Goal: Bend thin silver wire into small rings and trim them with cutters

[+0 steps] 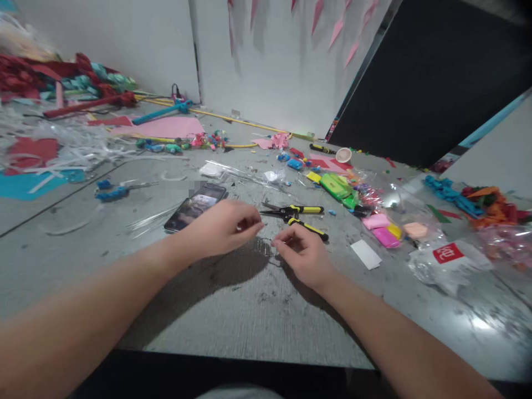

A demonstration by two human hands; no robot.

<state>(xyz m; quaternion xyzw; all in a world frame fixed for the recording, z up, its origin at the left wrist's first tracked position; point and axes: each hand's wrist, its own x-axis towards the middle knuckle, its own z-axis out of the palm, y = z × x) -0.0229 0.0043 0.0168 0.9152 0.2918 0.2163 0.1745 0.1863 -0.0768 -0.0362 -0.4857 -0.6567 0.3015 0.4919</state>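
My left hand (233,226) is closed in a pinch above the table, its thumb and fingertips together; what they hold, if anything, is too small to make out. Opposite it, my right hand (302,252) pinches a thin, shiny, bent wire (265,247) between thumb and forefinger. The wire hangs in the gap between both hands, and its details are faint. Just beyond my fingers lie pliers (306,210) with yellow-and-black handles spread apart. A phone (195,207) with its screen lit rests flat behind my left wrist.
Thin clear rods (152,219) lie left of the phone. On the right are a white card (366,254), bright clay packs (337,186) and a plastic bag (449,263). Blue-handled scissors (112,192) lie left. Coloured paper and scraps (162,127) crowd the back, before a white wall (266,66).
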